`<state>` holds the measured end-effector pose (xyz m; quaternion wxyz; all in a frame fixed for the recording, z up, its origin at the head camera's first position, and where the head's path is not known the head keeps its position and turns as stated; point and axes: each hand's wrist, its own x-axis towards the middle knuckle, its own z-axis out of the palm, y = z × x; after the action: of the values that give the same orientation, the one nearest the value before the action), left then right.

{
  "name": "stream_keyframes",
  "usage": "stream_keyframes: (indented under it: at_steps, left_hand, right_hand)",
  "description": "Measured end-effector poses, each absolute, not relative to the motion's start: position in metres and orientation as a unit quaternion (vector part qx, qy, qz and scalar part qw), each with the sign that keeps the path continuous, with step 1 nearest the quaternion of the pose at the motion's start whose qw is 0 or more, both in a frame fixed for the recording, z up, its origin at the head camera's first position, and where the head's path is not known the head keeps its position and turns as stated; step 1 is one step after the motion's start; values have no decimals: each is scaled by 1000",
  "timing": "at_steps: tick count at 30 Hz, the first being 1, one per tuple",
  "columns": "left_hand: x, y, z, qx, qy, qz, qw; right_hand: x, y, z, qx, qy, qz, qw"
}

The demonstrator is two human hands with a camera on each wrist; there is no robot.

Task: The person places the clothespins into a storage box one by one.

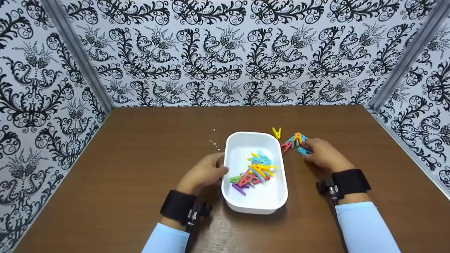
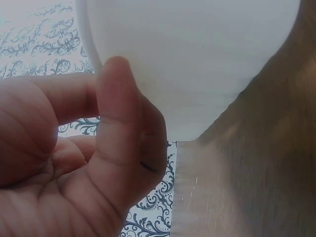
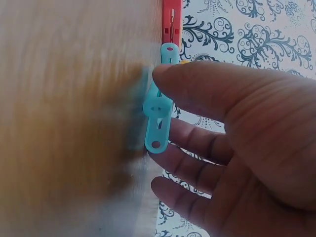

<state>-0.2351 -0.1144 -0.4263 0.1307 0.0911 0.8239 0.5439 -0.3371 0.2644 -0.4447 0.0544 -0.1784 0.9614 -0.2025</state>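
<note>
Blue clothespin [image 1: 303, 151], partly hidden by right grip [image 1: 325, 154], left grip [image 1: 204, 170] on tub [image 1: 260, 208]

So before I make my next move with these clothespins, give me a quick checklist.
1. Left hand on the white tub: ok, pinching its left rim.
2. Right hand at a blue clothespin: ok, fingertips are at it.
3. Secure grip on that clothespin: cannot tell, fingertips partly hidden.
4. Room in the tub: ok, bare floor shows around the clothespins inside.
5. All clothespins in: not ok, a yellow clothespin and others lie outside.
6. Tabletop clean: not ok, pale specks left of the tub.
</note>
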Motion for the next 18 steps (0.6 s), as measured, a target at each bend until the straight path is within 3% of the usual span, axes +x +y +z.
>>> stream_keyframes:
  at_steps: [18]
  left_hand:
    - [-236, -116, -426, 96, 832, 532, 126]
  right_hand:
    - [-335, 267, -438, -205, 958, -192, 54]
